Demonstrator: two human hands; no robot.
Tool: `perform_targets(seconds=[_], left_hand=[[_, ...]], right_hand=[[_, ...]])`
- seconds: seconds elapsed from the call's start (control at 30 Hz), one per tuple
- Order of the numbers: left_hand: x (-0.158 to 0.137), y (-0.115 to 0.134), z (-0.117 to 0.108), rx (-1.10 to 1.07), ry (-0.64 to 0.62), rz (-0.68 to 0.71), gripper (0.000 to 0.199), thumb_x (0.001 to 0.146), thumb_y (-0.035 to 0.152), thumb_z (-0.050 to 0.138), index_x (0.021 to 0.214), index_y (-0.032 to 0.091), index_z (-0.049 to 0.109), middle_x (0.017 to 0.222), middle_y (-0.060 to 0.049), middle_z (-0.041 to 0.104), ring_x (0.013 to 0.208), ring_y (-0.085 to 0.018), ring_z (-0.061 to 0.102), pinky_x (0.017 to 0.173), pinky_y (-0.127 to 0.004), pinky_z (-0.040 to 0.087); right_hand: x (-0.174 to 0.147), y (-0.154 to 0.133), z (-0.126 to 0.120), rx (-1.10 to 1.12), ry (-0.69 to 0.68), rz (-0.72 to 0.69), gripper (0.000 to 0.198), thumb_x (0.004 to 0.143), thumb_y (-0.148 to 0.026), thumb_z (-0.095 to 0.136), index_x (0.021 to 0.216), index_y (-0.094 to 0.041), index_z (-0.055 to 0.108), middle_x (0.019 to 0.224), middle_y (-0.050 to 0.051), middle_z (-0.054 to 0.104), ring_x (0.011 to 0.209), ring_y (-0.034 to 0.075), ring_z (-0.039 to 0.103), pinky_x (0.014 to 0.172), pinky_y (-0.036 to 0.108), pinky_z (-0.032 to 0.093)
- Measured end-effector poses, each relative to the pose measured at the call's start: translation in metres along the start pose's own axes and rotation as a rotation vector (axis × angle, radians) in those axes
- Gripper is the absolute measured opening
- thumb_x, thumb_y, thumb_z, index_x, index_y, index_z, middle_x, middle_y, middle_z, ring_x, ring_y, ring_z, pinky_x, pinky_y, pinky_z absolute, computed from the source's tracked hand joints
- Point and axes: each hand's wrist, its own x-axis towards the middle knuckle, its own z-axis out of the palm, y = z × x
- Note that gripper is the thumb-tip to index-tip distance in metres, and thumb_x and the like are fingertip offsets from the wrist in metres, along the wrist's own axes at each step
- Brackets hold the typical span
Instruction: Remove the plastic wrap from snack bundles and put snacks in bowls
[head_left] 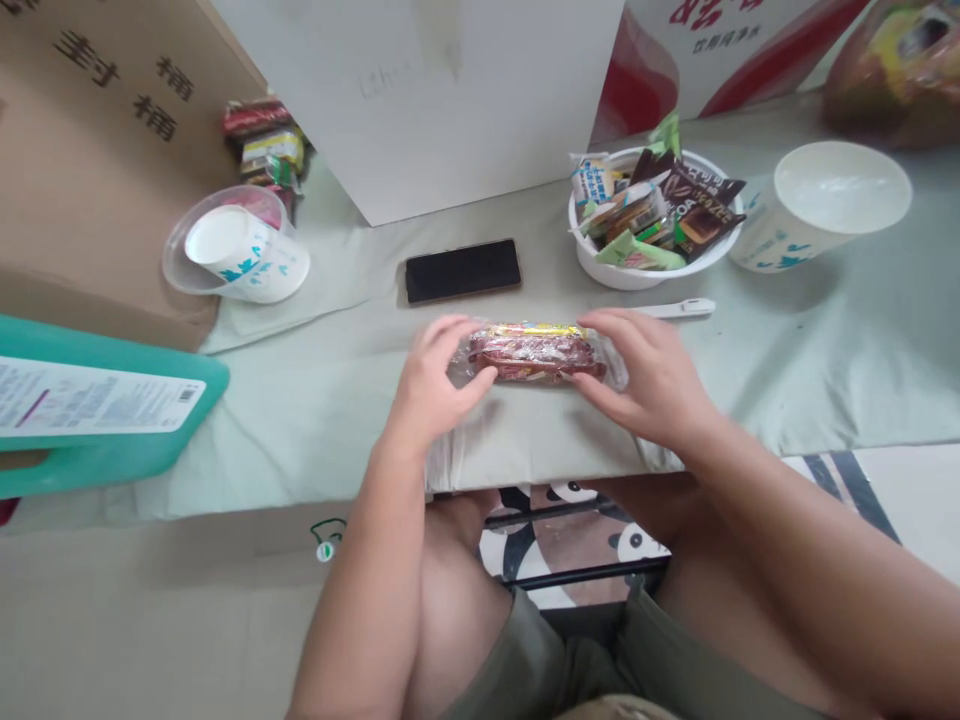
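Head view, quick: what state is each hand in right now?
Left hand: holding the left end of the wrapped snack pack between thumb and fingers.
Right hand: holding the pack's right end the same way.

The view's left edge cuts off a teal plastic jug (127,455), whose white label (97,398) carries print too small to read, the right edge crops a blurred, glossy brown-and-yellow bag (900,85), and the left hand (433,388) and right hand (651,382) partly cover a shiny, clear-wrapped red-and-yellow packet (536,350).
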Motion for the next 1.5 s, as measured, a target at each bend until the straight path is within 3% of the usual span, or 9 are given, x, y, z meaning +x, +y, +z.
perform_targets(seconds=[0.07,0.23,0.5,0.63,0.87,1.1,1.27,1.37,1.5], left_hand=[[-0.001,0.000,0.002,0.036,-0.058,-0.001,0.012,0.085,0.026,0.065,0.093,0.021,0.072,0.106,-0.007,0.073,0.100,-0.020,0.069,0.090,-0.034,0.055],[-0.001,-0.004,-0.002,0.098,0.079,0.058,0.013,0.089,0.026,0.062,0.080,0.020,0.068,0.092,-0.005,0.073,0.089,-0.019,0.068,0.084,-0.034,0.054],[-0.012,0.016,-0.003,0.096,0.367,0.258,0.010,0.092,0.026,0.061,0.085,0.022,0.066,0.087,-0.004,0.075,0.093,-0.022,0.071,0.093,-0.040,0.052],[-0.016,0.014,-0.003,0.052,0.318,0.150,0.012,0.093,0.027,0.061,0.084,0.021,0.066,0.077,-0.001,0.071,0.072,-0.015,0.066,0.069,-0.028,0.050],[-0.008,-0.004,-0.002,-0.001,0.272,-0.034,0.021,0.093,0.039,0.061,0.084,0.020,0.065,0.072,0.000,0.064,0.064,-0.012,0.059,0.060,-0.024,0.046],[-0.002,-0.008,-0.008,-0.034,0.372,-0.080,0.023,0.091,0.038,0.064,0.076,0.020,0.060,0.056,0.006,0.044,0.051,-0.009,0.038,0.050,-0.024,0.033],[0.004,-0.025,-0.013,-0.176,0.614,-0.201,0.031,0.090,0.047,0.065,0.077,0.021,0.055,0.055,0.008,0.035,0.047,-0.008,0.029,0.046,-0.024,0.025],[0.004,-0.019,-0.008,-0.240,0.427,-0.225,0.029,0.088,0.048,0.063,0.080,0.021,0.059,0.062,0.004,0.049,0.053,-0.009,0.042,0.050,-0.023,0.034],[-0.004,0.010,0.004,-0.109,-0.150,-0.137,0.030,0.076,0.044,0.075,0.094,0.020,0.070,0.095,-0.005,0.071,0.081,-0.017,0.063,0.068,-0.027,0.049]], right_hand=[[-0.002,0.002,0.005,-0.082,-0.070,0.029,0.038,0.089,-0.033,0.060,0.124,-0.021,0.065,0.106,0.012,0.074,0.101,0.033,0.068,0.088,0.046,0.048],[-0.003,0.015,0.005,-0.125,-0.027,0.094,0.017,0.092,-0.026,0.054,0.093,-0.023,0.071,0.072,0.005,0.068,0.078,0.026,0.067,0.076,0.040,0.045],[0.002,-0.002,-0.007,0.019,0.220,0.023,0.009,0.092,-0.021,0.055,0.091,-0.027,0.062,0.095,0.007,0.074,0.094,0.027,0.068,0.089,0.045,0.049],[-0.002,-0.003,-0.004,-0.032,0.165,0.131,0.008,0.093,-0.026,0.054,0.092,-0.027,0.062,0.079,0.004,0.071,0.075,0.024,0.064,0.081,0.040,0.048],[0.001,0.005,-0.003,0.053,0.151,0.302,0.017,0.094,-0.037,0.054,0.089,-0.025,0.064,0.067,0.001,0.063,0.060,0.019,0.055,0.060,0.032,0.039],[0.006,0.013,-0.009,0.231,0.181,0.440,0.029,0.093,-0.042,0.054,0.071,-0.023,0.060,0.057,-0.001,0.054,0.056,0.016,0.050,0.056,0.030,0.037],[0.006,0.022,-0.013,0.185,0.346,0.497,0.027,0.093,-0.039,0.051,0.072,-0.024,0.059,0.062,0.001,0.057,0.060,0.019,0.055,0.062,0.035,0.043],[0.004,0.027,-0.008,0.105,0.235,0.385,0.010,0.085,-0.032,0.060,0.078,-0.025,0.063,0.079,0.005,0.069,0.075,0.023,0.063,0.072,0.039,0.050],[0.001,0.026,0.001,0.085,0.098,0.272,0.015,0.082,-0.027,0.060,0.094,-0.024,0.068,0.095,0.008,0.074,0.089,0.027,0.068,0.080,0.042,0.054]])
